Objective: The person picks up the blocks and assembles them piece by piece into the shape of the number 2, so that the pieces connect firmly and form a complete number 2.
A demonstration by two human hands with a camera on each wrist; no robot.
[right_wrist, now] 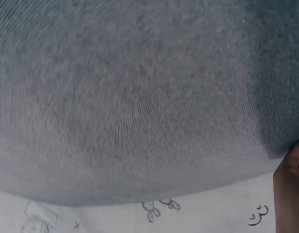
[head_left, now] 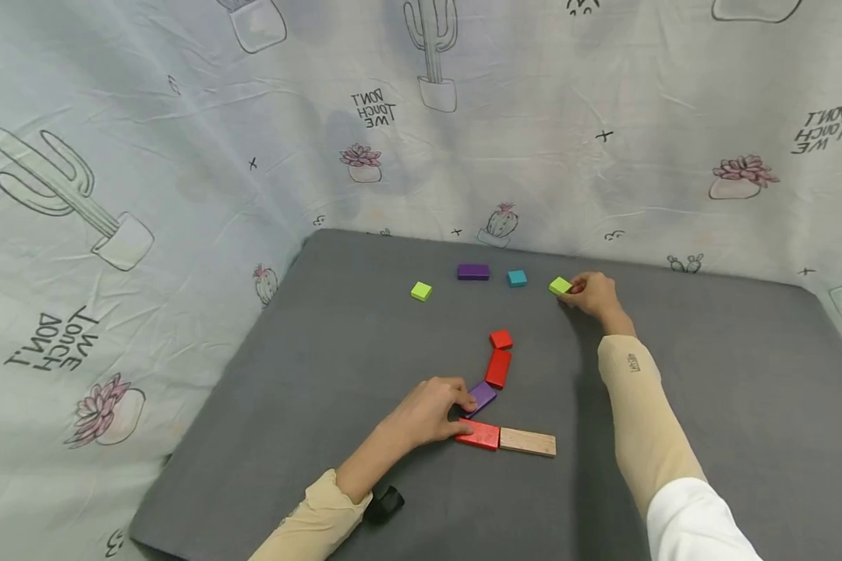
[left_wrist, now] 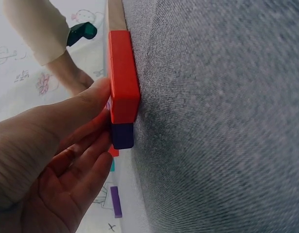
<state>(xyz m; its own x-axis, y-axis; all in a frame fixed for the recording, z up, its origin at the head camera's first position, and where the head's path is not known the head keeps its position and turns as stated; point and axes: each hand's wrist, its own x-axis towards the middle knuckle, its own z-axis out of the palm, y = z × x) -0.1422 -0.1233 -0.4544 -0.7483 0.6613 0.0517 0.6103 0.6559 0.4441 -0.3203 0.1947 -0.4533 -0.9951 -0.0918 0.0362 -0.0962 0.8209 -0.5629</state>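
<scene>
My left hand point(head_left: 465, 417) rests low on the grey mat point(head_left: 337, 343), thumb against the end of a red block point(head_left: 479, 434) and a fingertip on a purple block point(head_left: 481, 396). A plain wooden block point(head_left: 528, 442) lies end to end with that red block. In the left wrist view the thumb presses the red block point(left_wrist: 122, 75) above the purple block point(left_wrist: 122, 136), with the other fingers point(left_wrist: 86, 165) loose. My right hand point(head_left: 570, 288) is at the far side, fingers curled, pinching a lime green block point(head_left: 560, 286). The right wrist view shows only a fingertip point(right_wrist: 291, 189) over the mat.
A long red block point(head_left: 498, 368) and a small red block point(head_left: 501, 339) run upward from the purple one. Along the back lie another lime green block point(head_left: 421, 291), a purple block point(head_left: 473, 271) and a teal block point(head_left: 516, 278). Cactus-print cloth point(head_left: 182, 156) walls the mat.
</scene>
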